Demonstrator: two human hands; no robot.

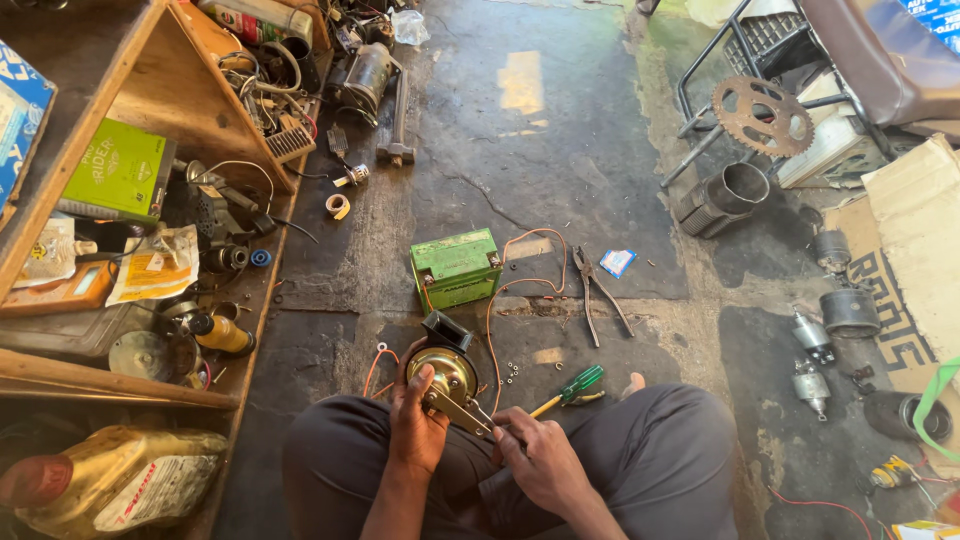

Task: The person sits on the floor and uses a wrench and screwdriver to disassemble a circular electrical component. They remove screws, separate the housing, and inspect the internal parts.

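Observation:
I sit on a stained concrete floor with my legs folded. My left hand (pixel 415 418) grips a round brass-coloured horn (pixel 447 372) with a flat metal bracket and a black trumpet end. My right hand (pixel 535 455) pinches something small at the bracket's lower end; I cannot make out what it is. A green-handled screwdriver (pixel 572 388) lies just beyond my right hand. Orange wires (pixel 528 284) run from the horn area up to a small green battery (pixel 455 267) on the floor ahead. Pliers (pixel 596 292) lie open to the right of the battery.
Wooden shelves (pixel 160 140) on the left hold boxes, wires, bottles and parts; an oil bottle (pixel 115 478) lies at bottom left. Small screws (pixel 512 372) are scattered near the horn. A sprocket (pixel 762 114), metal frame, cylinders and cardboard (pixel 915 260) crowd the right side.

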